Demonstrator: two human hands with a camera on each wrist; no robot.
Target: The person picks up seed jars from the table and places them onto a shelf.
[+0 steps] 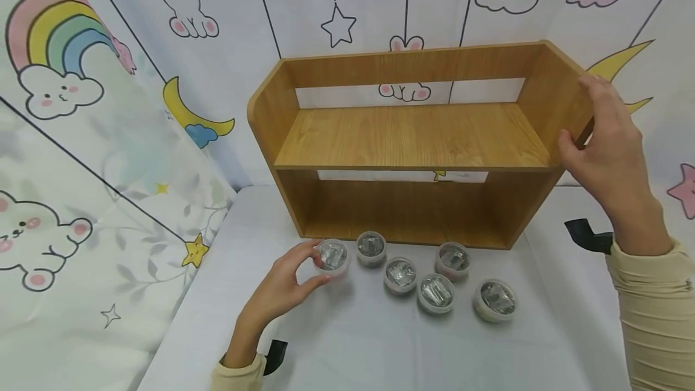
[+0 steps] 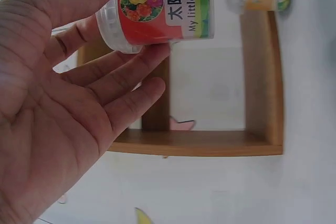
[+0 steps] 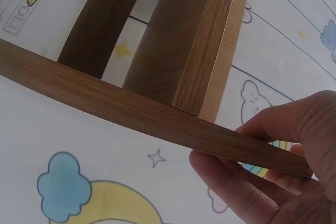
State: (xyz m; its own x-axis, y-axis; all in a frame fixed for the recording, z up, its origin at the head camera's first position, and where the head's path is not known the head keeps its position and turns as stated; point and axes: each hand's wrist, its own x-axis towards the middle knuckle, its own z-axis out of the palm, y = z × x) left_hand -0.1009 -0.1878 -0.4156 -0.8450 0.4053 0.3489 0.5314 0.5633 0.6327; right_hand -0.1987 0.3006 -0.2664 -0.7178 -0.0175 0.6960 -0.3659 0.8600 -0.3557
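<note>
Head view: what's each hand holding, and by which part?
Left hand: a cup, by its sides. Right hand: the wooden shelf, by its right side panel.

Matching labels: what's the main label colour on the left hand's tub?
The label is mainly red, clearest in left wrist view.

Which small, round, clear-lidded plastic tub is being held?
The leftmost tub, showing a red label in the left wrist view: the person's bare left hand pinches it, while the other five stand untouched.

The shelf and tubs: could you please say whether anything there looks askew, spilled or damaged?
Nothing stands out: the shelf shows no visible damage, the left hand holds one tub, and the five other tubs stand upright, loosely scattered in front, with no visible spill.
</note>
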